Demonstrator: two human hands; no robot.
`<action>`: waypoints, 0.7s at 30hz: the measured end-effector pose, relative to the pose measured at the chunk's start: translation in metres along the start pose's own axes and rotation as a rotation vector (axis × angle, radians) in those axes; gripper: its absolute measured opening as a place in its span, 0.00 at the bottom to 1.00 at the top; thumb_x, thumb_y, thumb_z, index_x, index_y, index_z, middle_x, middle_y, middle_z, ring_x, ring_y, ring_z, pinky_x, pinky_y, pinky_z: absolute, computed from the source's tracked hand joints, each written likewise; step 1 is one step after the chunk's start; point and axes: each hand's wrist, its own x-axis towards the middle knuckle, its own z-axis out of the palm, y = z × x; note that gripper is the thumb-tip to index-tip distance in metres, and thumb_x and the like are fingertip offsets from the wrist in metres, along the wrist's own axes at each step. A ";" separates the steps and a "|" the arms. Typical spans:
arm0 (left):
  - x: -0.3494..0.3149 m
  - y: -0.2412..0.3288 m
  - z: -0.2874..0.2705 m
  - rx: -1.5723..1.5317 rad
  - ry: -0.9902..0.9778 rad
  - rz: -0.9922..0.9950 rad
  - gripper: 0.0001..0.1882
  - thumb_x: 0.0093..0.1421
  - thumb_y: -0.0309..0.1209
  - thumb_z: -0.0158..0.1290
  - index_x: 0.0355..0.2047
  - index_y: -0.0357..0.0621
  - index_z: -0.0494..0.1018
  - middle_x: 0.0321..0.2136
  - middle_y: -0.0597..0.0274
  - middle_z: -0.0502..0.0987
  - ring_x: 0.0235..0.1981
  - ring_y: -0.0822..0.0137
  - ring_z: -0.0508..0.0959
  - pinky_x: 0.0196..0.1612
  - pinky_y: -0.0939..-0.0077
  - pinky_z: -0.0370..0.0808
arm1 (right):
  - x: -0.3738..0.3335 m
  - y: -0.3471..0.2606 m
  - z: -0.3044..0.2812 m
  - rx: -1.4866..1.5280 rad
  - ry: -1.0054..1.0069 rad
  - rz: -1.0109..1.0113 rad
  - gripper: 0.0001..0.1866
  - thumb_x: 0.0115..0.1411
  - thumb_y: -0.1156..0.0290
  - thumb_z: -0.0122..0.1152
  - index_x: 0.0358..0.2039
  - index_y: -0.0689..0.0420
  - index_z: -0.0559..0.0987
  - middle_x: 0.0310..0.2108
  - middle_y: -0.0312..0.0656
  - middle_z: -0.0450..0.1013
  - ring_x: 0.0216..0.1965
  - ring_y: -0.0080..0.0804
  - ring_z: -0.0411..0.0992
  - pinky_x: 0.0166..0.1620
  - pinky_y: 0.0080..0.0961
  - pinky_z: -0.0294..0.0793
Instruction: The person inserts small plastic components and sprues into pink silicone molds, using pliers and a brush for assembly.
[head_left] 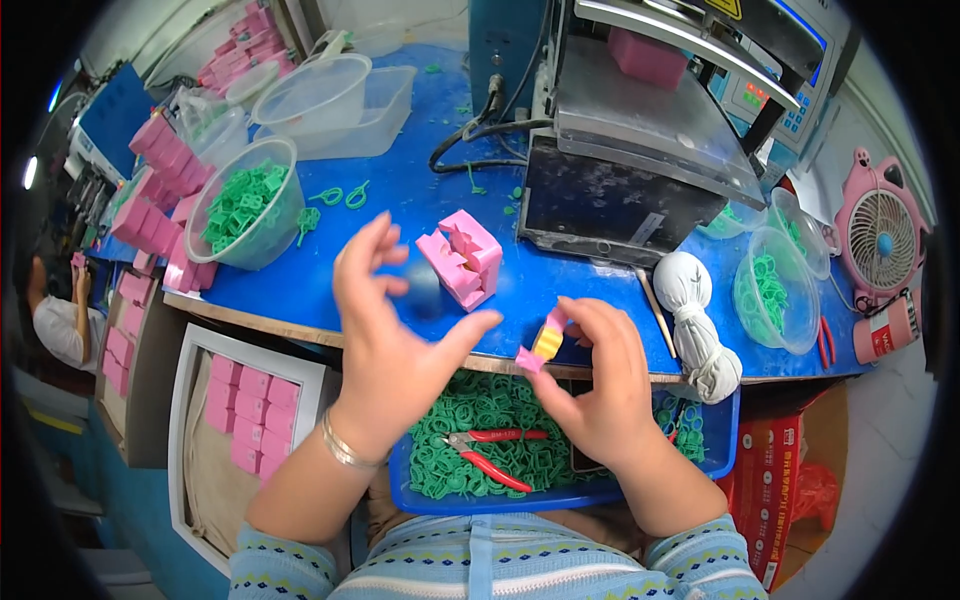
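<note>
The blue workbench (312, 288) is brightly lit, the left hand (392, 368) is slightly blurred, and straight edges are bowed toward blackened corners.

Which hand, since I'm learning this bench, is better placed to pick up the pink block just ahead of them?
Probably the left hand: it is open, looks empty and is close to the pink block. The right hand holds a small pink-and-yellow piece between thumb and finger.

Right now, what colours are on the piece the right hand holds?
The piece: yellow and pink; head view.
</note>
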 end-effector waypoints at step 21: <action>-0.007 -0.014 -0.011 -0.424 -0.327 -0.227 0.35 0.47 0.18 0.56 0.56 0.35 0.56 0.46 0.56 0.67 0.48 0.68 0.69 0.51 0.73 0.67 | 0.022 0.000 -0.026 -0.220 -0.216 0.062 0.35 0.41 0.74 0.64 0.53 0.59 0.66 0.45 0.50 0.65 0.46 0.46 0.64 0.48 0.39 0.63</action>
